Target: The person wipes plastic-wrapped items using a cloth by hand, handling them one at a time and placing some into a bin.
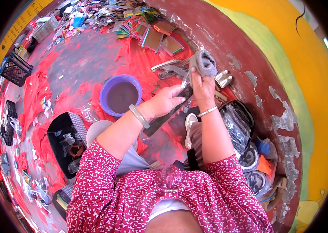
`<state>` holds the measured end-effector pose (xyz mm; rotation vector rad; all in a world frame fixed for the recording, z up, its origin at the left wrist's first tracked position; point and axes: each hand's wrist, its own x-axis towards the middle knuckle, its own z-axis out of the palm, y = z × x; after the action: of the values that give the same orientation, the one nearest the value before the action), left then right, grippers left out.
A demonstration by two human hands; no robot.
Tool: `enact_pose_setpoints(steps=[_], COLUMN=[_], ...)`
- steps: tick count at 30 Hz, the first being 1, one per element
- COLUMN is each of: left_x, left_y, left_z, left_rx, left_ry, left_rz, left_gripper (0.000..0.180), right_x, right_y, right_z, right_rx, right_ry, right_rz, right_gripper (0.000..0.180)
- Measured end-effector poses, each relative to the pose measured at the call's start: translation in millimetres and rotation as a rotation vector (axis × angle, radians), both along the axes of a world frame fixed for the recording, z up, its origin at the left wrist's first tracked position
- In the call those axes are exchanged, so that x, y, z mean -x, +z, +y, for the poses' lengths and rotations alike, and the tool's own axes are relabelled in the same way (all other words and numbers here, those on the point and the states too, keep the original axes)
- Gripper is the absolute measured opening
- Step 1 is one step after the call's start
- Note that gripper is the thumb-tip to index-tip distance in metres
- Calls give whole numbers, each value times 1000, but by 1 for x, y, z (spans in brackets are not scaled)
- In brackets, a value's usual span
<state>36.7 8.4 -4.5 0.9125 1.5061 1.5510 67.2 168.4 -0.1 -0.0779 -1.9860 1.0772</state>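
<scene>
A rolled grey cloth (204,63) is in my right hand (203,88), whose fingers and thumb close round it from below. My left hand (164,101) is closed on a long, dark, flat strip (158,125), which slants from near the cloth down toward my lap. Its exact kind I cannot make out, and my fingers hide part of its upper end. The cloth and the strip lie close together, perhaps touching. Left of my hands, a purple basin (105,101) holds murky brownish water.
On the left stands a black bin (57,134) with small items inside. A black bag (249,112) and plastic-wrapped things lie by my right leg, beside the peeling red wall (245,73). Beyond my hands are metal pieces and boards (153,40). Torn red sheeting (133,58) covers the floor.
</scene>
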Motion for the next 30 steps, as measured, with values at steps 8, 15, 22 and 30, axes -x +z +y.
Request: enact_pose_setpoints(steps=[8, 15, 22, 30], left_x=[4, 22, 26, 36], left_y=[10, 4, 12, -13], left_z=[-8, -13, -21, -17], left_rx=[-80, -48, 225, 173], left_ry=[19, -17, -75, -126], left_rz=[-136, 123, 349, 420], left_gripper=[50, 50, 51, 50], right_x=[-15, -35, -28, -17], right_y=[14, 23, 14, 2], right_z=[32, 44, 33, 18], right_rx=[1447, 1194, 923, 910], right_ry=[561, 467, 595, 372], right_rz=[121, 11, -309, -92], right_gripper=[50, 48, 25, 27])
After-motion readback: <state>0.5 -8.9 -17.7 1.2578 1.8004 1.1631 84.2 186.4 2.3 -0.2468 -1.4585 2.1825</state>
